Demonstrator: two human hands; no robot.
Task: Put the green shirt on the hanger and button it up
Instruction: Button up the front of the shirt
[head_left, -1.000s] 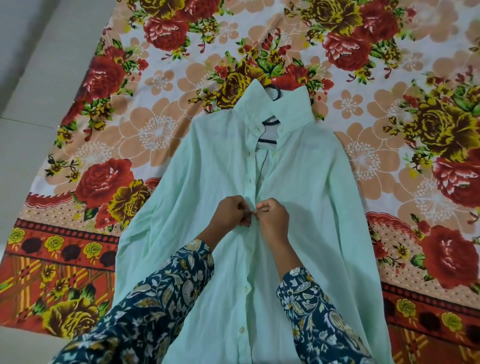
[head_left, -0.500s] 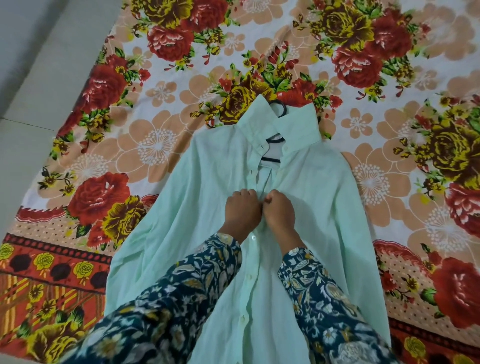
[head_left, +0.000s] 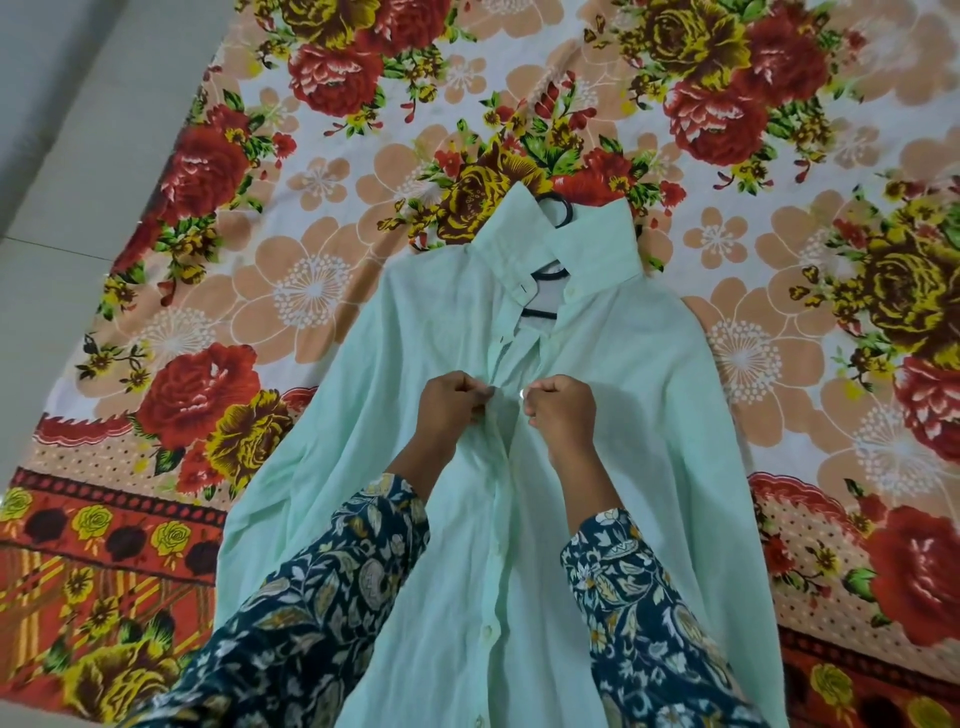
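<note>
a flowered sheet (head_left: 311, 291) covers the floor (head_left: 62, 156). the shirt (head_left: 649, 415) lies flat on the sheet, front up, with its collar (head_left: 587, 244) far from the person. the hanger (head_left: 551, 271) is already inside the shirt: its dark hook comes out above the collar, and a part of it shows in the open neck. the left hand (head_left: 452, 410) and the right hand (head_left: 561, 415) are at the chest, close together but not touching. each has curled fingers and pinches one edge of the front opening. under the hands the front looks closed, with a button (head_left: 487, 630) seen lower. above the hands it is open up to the collar button (head_left: 571, 292).

the cloth seems thin, light and very soft, and it wrinkles and slides easily over the sheet. so i think it is best to hold it only at the two stiffer front edges, near the button and its hole, and to pull gently. the buttons are small and smooth and may slip from the fingers. no container shows in this view.
</note>
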